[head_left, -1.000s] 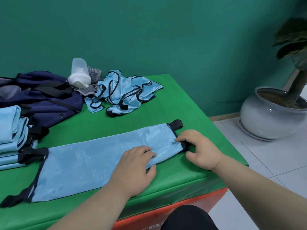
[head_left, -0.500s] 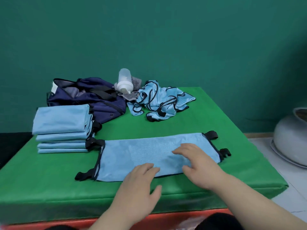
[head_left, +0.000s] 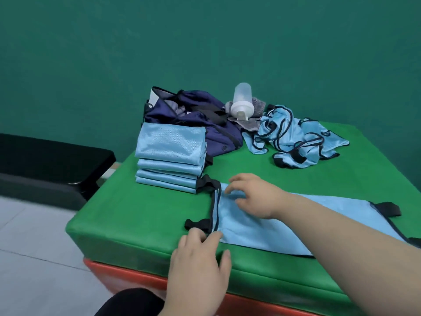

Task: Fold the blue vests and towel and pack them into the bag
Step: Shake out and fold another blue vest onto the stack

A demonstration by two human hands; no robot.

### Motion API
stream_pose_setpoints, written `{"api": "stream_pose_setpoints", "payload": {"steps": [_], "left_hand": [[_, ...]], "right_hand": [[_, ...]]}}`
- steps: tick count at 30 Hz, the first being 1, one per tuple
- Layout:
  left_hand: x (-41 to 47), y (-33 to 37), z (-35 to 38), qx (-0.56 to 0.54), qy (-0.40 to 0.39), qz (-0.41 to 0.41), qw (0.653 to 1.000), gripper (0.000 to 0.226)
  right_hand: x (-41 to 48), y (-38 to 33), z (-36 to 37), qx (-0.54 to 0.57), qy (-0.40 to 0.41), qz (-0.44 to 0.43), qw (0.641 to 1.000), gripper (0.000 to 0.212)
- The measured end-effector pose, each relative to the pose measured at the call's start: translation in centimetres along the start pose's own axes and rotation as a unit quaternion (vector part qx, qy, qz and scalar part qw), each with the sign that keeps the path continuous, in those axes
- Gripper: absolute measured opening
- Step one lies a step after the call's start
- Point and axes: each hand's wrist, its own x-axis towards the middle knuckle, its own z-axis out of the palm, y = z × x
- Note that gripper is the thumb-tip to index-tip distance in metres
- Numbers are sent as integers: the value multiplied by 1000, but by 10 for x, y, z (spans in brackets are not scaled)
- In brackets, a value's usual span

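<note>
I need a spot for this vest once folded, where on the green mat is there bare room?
Two bare patches on the green mat: the front left corner, between the stack of folded vests and the left end of the flat vest, and the strip between the flat vest and the crumpled vests. The back is crowded: navy bag, bottle, crumpled vests.

Flat vest (head_left: 250, 233) is in front of me on the mat (head_left: 141, 213), folded stack (head_left: 169, 160) behind its left end, bag (head_left: 196, 110) behind that, bottle (head_left: 242, 101) and loose vests (head_left: 293, 135) to the right.
</note>
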Motion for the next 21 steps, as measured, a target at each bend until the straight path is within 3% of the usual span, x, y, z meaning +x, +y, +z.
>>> {"api": "stream_pose_setpoints", "payload": {"steps": [4, 17, 21], "left_hand": [[8, -3, 5, 13, 46, 29, 998, 23], [32, -3, 15, 51, 86, -11, 995, 43], [36, -4, 17, 50, 84, -21, 995, 32]], "right_hand": [[24, -1, 1, -4, -33, -2, 999, 37], [47, -8, 1, 6, -21, 7, 1000, 29], [47, -11, -1, 14, -20, 34, 999, 29]]}}
